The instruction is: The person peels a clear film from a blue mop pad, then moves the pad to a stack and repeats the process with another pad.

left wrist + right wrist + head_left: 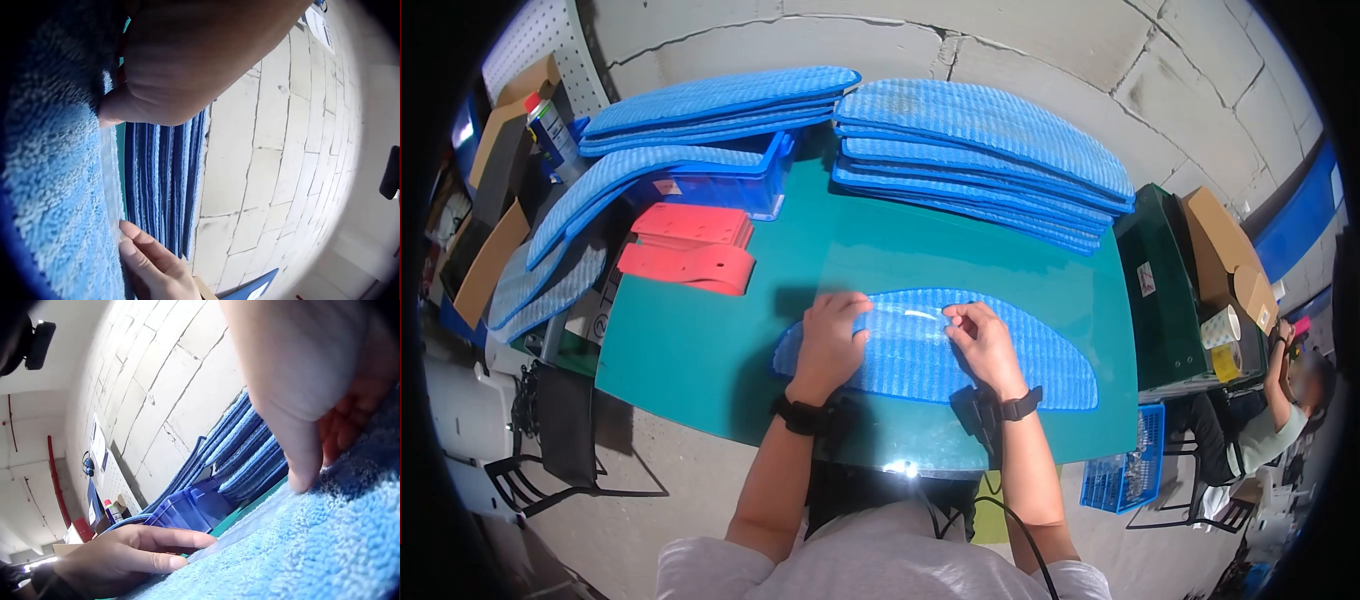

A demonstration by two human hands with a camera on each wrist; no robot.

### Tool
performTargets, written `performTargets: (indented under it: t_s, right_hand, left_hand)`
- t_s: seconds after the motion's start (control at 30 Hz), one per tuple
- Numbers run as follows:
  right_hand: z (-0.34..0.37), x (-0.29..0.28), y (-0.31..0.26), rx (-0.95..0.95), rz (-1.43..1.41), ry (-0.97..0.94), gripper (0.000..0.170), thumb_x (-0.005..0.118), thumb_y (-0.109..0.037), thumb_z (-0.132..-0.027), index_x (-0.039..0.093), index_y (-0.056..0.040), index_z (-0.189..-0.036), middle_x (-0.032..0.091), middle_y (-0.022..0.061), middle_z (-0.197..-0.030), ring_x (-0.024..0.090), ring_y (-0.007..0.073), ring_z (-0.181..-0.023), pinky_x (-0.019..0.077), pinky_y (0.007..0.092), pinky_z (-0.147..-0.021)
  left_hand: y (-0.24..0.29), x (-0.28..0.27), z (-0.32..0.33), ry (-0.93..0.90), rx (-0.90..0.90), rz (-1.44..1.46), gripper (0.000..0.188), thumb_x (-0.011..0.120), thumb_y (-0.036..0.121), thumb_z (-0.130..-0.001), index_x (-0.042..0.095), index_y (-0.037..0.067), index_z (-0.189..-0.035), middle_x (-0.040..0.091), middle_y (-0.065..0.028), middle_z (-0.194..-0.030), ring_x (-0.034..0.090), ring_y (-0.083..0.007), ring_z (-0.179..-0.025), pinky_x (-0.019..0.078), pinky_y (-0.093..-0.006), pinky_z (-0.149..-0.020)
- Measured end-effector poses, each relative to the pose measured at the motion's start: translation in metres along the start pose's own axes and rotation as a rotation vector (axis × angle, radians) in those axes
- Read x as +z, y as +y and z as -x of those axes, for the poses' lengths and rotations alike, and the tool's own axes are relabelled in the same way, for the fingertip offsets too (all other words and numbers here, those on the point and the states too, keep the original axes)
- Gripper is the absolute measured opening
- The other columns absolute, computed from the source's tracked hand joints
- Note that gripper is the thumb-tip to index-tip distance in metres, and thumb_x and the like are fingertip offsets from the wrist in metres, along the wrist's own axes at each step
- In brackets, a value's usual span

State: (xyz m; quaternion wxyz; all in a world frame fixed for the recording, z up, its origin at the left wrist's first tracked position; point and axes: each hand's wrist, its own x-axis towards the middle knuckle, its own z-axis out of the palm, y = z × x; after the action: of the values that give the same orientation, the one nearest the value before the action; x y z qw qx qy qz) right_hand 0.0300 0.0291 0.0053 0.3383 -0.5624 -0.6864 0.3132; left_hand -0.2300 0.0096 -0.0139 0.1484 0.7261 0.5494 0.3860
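A blue, half-moon-shaped microfibre mop pad (1000,365) lies fluffy side up on the green tabletop. Along its far, curved side runs a clear plastic strip (910,313), glossy under the light. My left hand (830,340) holds the strip's left end between thumb and index finger, low over the pad. At the other end, my right hand (985,345) pinches the strip with thumb and fingertips. From the left wrist, the translucent strip (111,178) stretches between both hands, close against the pile. The right wrist view has the left thumb and index finger either side of the strip's end.
Two stacks of blue mop pads (990,140) stand at the back, the left one over a blue bin (710,190). Red flat pieces (690,245) lie at left. A dark green crate (1165,285) is on the right; a person sits beyond it.
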Motion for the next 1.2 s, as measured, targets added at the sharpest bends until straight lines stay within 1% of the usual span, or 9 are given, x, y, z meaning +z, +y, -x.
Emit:
performTargets:
  t_s: [0.2, 0.47, 0.67, 0.77, 0.9, 1.0, 1.07, 1.13, 1.2]
  right_hand:
    - [-0.001, 0.004, -0.01, -0.008, 0.097, 0.086, 0.017, 0.073, -0.002, -0.09, 0.075, -0.003, -0.107, 0.066, 0.0116, -0.091, 0.067, 0.024, -0.078, 0.0553, 0.0354, -0.076]
    - [0.02, 0.008, -0.057, -0.14, 0.044, 0.136, 0.021, 0.071, 0.001, -0.089, 0.07, -0.0032, -0.109, 0.064, 0.0107, -0.09, 0.066, 0.0267, -0.079, 0.0536, 0.0371, -0.074]
    - [0.034, 0.016, -0.092, -0.395, 0.03, 0.093, 0.018, 0.071, 0.003, -0.088, 0.07, -0.0037, -0.105, 0.066, 0.0124, -0.093, 0.066, 0.0315, -0.085, 0.054, 0.0397, -0.078]
    - [0.034, 0.015, -0.099, -0.441, -0.004, 0.091, 0.016, 0.071, 0.003, -0.088, 0.072, -0.0035, -0.103, 0.066, 0.012, -0.094, 0.066, 0.029, -0.085, 0.0542, 0.0389, -0.078]
    - [0.034, 0.008, -0.106, -0.371, -0.136, 0.093, 0.015, 0.071, 0.005, -0.088, 0.073, -0.0032, -0.1, 0.066, 0.01, -0.095, 0.066, 0.024, -0.084, 0.054, 0.0347, -0.076]
    - [0.035, 0.0, -0.103, -0.36, -0.19, 0.154, 0.014, 0.07, 0.005, -0.089, 0.074, -0.0031, -0.099, 0.066, 0.0072, -0.094, 0.065, 0.0175, -0.083, 0.0525, 0.0296, -0.074]
    - [0.037, -0.004, -0.096, -0.229, -0.29, 0.195, 0.011, 0.071, 0.003, -0.091, 0.074, -0.0032, -0.098, 0.066, 0.0055, -0.094, 0.063, 0.0142, -0.082, 0.0513, 0.027, -0.073]
    - [0.041, -0.006, -0.086, -0.203, -0.294, 0.208, 0.009, 0.071, 0.002, -0.092, 0.075, -0.0036, -0.099, 0.066, 0.0042, -0.094, 0.062, 0.0119, -0.081, 0.051, 0.0264, -0.073]
    - [0.045, -0.005, -0.071, -0.064, -0.327, 0.169, 0.01, 0.071, 0.002, -0.092, 0.074, -0.0036, -0.1, 0.065, 0.0034, -0.093, 0.061, 0.0105, -0.081, 0.0507, 0.0257, -0.072]
  left_hand:
    - [-0.001, -0.003, -0.001, 0.003, 0.048, -0.007, 0.042, 0.073, 0.004, -0.079, 0.067, 0.008, -0.12, 0.066, -0.0042, -0.124, 0.056, -0.0294, -0.122, 0.0414, -0.046, -0.104]
    - [-0.004, 0.007, -0.001, 0.067, 0.061, -0.044, 0.052, 0.085, 0.022, -0.077, 0.066, 0.009, -0.124, 0.064, -0.0059, -0.127, 0.058, -0.0304, -0.12, 0.0427, -0.0449, -0.101]
    - [0.013, -0.006, -0.004, 0.074, 0.062, -0.011, 0.048, 0.083, 0.019, -0.078, 0.068, 0.015, -0.123, 0.065, -0.0063, -0.125, 0.058, -0.031, -0.117, 0.0435, -0.0447, -0.1]
    - [-0.004, 0.005, -0.003, 0.16, 0.137, 0.02, 0.039, 0.081, 0.015, -0.078, 0.07, 0.015, -0.115, 0.065, -0.0057, -0.119, 0.059, -0.0308, -0.115, 0.0437, -0.0453, -0.098]
    - [-0.007, -0.002, -0.01, 0.156, 0.056, 0.201, 0.025, 0.077, 0.009, -0.08, 0.071, 0.009, -0.103, 0.069, -0.0081, -0.11, 0.06, -0.0312, -0.114, 0.0451, -0.0438, -0.099]
    - [-0.002, -0.011, -0.012, 0.187, 0.071, 0.426, 0.015, 0.073, 0.003, -0.083, 0.066, 0.006, -0.096, 0.069, -0.0061, -0.101, 0.062, -0.0237, -0.106, 0.0471, -0.0376, -0.096]
    - [-0.001, -0.017, -0.008, 0.003, -0.22, 0.919, 0.009, 0.07, 0.001, -0.087, 0.063, 0.005, -0.093, 0.068, -0.0025, -0.099, 0.063, -0.0154, -0.098, 0.0477, -0.0309, -0.091]
    - [0.0, -0.023, -0.007, -0.027, -0.241, 0.881, 0.008, 0.071, 0.004, -0.088, 0.064, 0.004, -0.093, 0.068, -0.0021, -0.096, 0.063, -0.0137, -0.094, 0.0487, -0.0301, -0.087]
    - [0.004, -0.026, -0.006, -0.06, -0.263, 0.843, 0.008, 0.072, 0.006, -0.089, 0.065, 0.004, -0.092, 0.069, -0.0017, -0.094, 0.064, -0.012, -0.089, 0.0498, -0.0293, -0.084]
